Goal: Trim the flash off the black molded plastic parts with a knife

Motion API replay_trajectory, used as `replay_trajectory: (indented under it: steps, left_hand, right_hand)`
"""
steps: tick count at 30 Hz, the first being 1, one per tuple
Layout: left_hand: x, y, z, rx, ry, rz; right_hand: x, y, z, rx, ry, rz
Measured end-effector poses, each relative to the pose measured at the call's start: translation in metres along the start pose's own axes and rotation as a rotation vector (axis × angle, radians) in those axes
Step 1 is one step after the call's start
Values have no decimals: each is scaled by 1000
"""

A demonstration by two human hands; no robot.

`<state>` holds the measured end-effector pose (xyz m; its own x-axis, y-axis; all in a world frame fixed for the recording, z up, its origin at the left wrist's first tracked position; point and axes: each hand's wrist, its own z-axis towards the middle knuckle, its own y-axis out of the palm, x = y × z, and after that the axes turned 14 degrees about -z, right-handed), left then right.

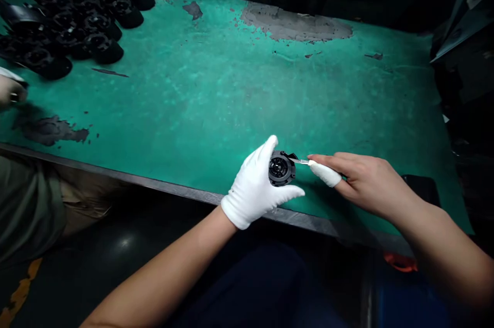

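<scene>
My left hand (258, 180), in a white glove, grips a round black plastic part (281, 168) with a ringed centre and small lugs on its rim. Its fingers wrap round the far side, and its thumb lies along the near side. In my right hand (357, 176), bare but for a white cover on the thumb, is a small knife (300, 161) pinched between thumb and forefinger. The blade's tip touches or nearly touches the upper right rim of the part; the handle is mostly hidden by the fingers.
Several black cylindrical parts (103, 48) stand in a cluster at the far left of the green table (216, 91). A co-worker's hand (11, 89) is at the left edge. A dark flat object (422, 189) lies right of my right hand. Worn patches mark the tabletop.
</scene>
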<state>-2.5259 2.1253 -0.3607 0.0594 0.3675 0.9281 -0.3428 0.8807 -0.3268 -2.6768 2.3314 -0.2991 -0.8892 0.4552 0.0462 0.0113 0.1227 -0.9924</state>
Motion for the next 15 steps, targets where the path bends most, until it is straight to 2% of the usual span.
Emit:
replay_trajectory:
  steps: [3, 7, 13, 15]
  left_hand:
    - [-4, 14, 0, 67, 28, 23]
    - [-7, 11, 2, 76, 67, 56]
    - [-6, 11, 4, 80, 40, 59]
    - [-5, 9, 7, 69, 22, 48]
  right_hand:
    - [5, -4, 9, 6, -30, -112]
    - [13, -8, 14, -16, -85, -167]
    - [20, -11, 29, -35, -160, -164]
    - [33, -7, 33, -2, -103, -190]
